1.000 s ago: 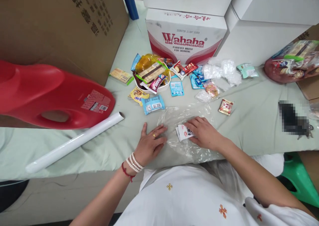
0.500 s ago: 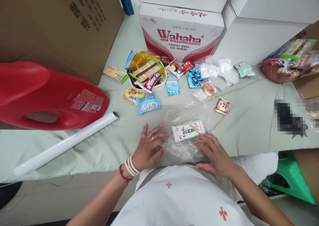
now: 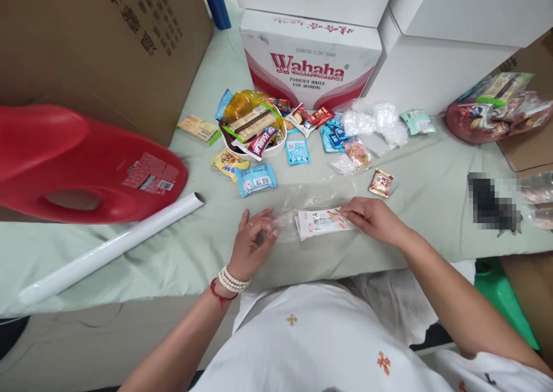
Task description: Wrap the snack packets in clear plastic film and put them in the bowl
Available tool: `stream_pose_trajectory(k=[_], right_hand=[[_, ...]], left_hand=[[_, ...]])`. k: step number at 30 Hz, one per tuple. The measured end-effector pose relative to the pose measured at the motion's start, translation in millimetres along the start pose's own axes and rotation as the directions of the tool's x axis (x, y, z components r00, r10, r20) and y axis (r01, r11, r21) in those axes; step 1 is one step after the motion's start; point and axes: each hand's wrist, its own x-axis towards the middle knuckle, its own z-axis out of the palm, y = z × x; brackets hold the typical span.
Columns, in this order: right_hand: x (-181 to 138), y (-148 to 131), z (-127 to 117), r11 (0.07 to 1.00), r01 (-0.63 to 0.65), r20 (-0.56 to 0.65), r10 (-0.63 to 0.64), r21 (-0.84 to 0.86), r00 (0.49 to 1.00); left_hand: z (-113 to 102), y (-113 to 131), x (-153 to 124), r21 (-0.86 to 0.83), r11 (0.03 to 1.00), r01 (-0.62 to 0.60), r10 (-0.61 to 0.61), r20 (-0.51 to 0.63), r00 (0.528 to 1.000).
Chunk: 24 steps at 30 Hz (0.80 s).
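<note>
A white snack packet (image 3: pixel 322 222) with dark lettering and a picture of orange-brown sticks lies at the table's near side, a second white edge showing under its left end. My right hand (image 3: pixel 375 219) pinches its right end between thumb and fingers. Around and behind the packet spreads a clear plastic bag (image 3: pixel 309 195); whether the packet is inside it I cannot tell. On the left, my left hand (image 3: pixel 254 239) has thumb and index finger brought together at the bag's left edge. A small red-and-gold packet (image 3: pixel 381 183) lies beyond my right hand.
Behind, a white bowl (image 3: pixel 276 149) is heaped with snacks, with several loose packets around it. Crumpled clear plastic (image 3: pixel 375 121) lies to its right. A red jug (image 3: pixel 108 173) and a white tube (image 3: pixel 112 251) occupy the left. A Wahaha carton (image 3: pixel 309 63) stands at the back.
My right hand has moved up and closed on the packet's right end. My left thumb and index finger have come together at the bag's edge. The bag's near part has been drawn back.
</note>
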Motion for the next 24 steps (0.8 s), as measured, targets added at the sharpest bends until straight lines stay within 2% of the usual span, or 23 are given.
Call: stream_pose_trajectory(k=[3,5,7,9,11,12,14,15,17,19,21,24], right_hand=[[24,5,0,0.977,-0.168,0.075,0.179,-0.133,0.981],[35,4,1,0.931,-0.24,0.073,0.269,-0.274,0.96],[45,0,0,0.887,-0.254,-0.006,0.273,-0.386,0.962],[59,-5,-1,0.88,-0.185,-0.08,0.167,-0.438,0.983],[78,-8,1,0.894,-0.073,-0.076,0.044,-0.442,0.996],[88,-9,3,0.904,-0.028,-0.037,0.013,-0.428,0.999],[109,-8,7,0.923,-0.013,0.073,0.044,-0.385,0.996],[118,-8,9,0.931,-0.036,0.13,0.089,-0.363,0.987],[129,-9,10,0.948,-0.093,0.218,0.164,-0.304,0.962],[130,-12,6,0.97,-0.124,0.233,0.172,-0.207,0.957],[119,-19,0,0.99,-0.104,0.177,0.12,-0.098,0.977],[87,-35,-3,0.999,0.041,0.081,-0.04,-0.019,0.996]], left_hand=[[6,-6,4,0.063,0.991,0.121,-0.106,-0.195,0.975],[10,-9,6,0.172,0.97,0.175,-0.111,-0.326,0.939],[13,-9,7,0.275,0.944,0.182,-0.05,-0.426,0.903],[15,-5,6,0.367,0.923,0.117,0.07,-0.46,0.885],[16,1,4,0.452,0.892,-0.027,0.234,-0.409,0.882],[17,5,4,0.483,0.868,-0.119,0.319,-0.358,0.878],[20,11,4,0.511,0.811,-0.285,0.449,-0.233,0.863],[22,14,5,0.512,0.791,-0.335,0.477,-0.172,0.862],[26,18,9,0.5,0.785,-0.366,0.46,-0.074,0.885],[29,20,13,0.482,0.809,-0.335,0.392,-0.019,0.92],[32,20,17,0.457,0.838,-0.298,0.338,-0.005,0.941],[35,14,20,0.377,0.893,-0.246,0.28,-0.037,0.959]])
